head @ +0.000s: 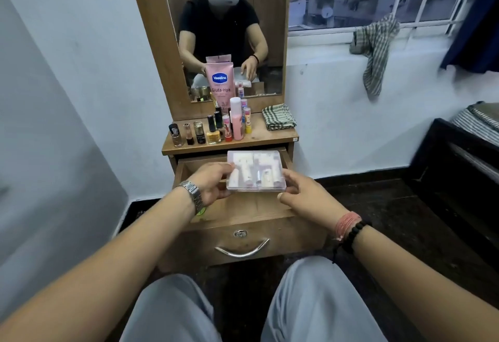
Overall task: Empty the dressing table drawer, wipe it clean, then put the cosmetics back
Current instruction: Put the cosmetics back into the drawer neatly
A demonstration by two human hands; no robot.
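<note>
A clear plastic box [256,170] of small cosmetics is held level above the open drawer [243,206], at about the height of the drawer's back half. The left hand [213,183] grips its left short edge, fingers [225,167] curled over the top corner and thumb beneath. The right hand [305,198] takes the near right corner, its fingers wrapped under the right side and the thumb [286,196] lying along the front edge. The box's far edge sits just under the lip of the worktop [272,136], close to it. On the worktop stand nail polish bottles [199,132], a pink lotion tube [220,82] and a folded checked cloth [278,117] at the right. The drawer's wooden floor shows bare in front of the box, between the two wrists, and its front panel with the metal handle [242,250] lies nearest the knees.
</note>
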